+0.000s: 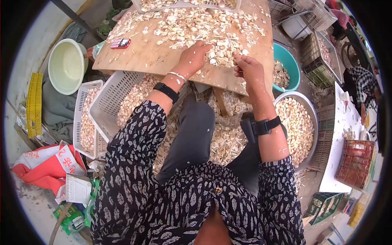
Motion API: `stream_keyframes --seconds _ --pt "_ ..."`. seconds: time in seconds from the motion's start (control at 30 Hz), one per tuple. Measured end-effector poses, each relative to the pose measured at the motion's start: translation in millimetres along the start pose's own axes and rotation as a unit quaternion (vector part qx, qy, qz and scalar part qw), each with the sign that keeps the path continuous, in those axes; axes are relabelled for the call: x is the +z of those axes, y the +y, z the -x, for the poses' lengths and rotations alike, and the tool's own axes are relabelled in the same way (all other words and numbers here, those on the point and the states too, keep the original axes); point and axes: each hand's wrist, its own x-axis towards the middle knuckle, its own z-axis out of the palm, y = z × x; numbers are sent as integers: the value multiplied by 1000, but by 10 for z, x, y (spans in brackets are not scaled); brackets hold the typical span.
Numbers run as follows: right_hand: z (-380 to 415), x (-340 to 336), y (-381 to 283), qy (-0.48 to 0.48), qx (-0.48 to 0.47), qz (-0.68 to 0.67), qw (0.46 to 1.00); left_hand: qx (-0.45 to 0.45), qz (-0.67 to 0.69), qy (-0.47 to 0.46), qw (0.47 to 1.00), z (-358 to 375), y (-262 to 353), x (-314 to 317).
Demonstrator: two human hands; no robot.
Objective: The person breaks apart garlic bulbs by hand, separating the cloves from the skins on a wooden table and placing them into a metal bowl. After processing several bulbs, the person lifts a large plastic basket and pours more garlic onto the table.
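A heap of garlic cloves and loose skins (pixel 183 25) spreads over the wooden table (pixel 143 55). My left hand (pixel 193 59) is at the near edge of the heap, palm down with its fingers curled together; whatever they hold is hidden. To its right, my right hand (pixel 250 70) pinches a pale garlic clove between thumb and fingertips, largely covered by the fingers. Between both hands lies a small cluster of cloves (pixel 223 57). Bits of skin cling to my wrists and forearms.
A white crate (pixel 107 107) of cloves stands below the table's left side. Right are a teal basin (pixel 293 61) and a metal bowl (pixel 313 126) full of cloves. A red phone (pixel 120 43) lies on the table. Another person in checked clothing (pixel 363 83) is at far right.
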Motion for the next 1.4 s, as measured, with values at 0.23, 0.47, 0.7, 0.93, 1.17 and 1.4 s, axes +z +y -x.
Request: stream_keyframes --seconds 0.23,0.47,0.7,0.93,1.17,1.4 --pt "-674 365 416 -9 -176 292 940 4 28 21 999 -271 -365 256" --pt "-702 718 448 52 -261 570 777 -260 501 146 812 534 139 -403" --pt "-498 536 177 56 -235 293 925 -156 259 17 953 705 48 -381" --pt "604 558 -690 -281 -292 -37 914 57 -96 -39 993 -253 -507 88" --pt "1288 864 -842 -406 -450 -344 717 61 -134 -68 987 -342 -597 57" --pt "834 469 -831 -381 -451 -285 756 -239 458 45 855 -290 -425 -71"
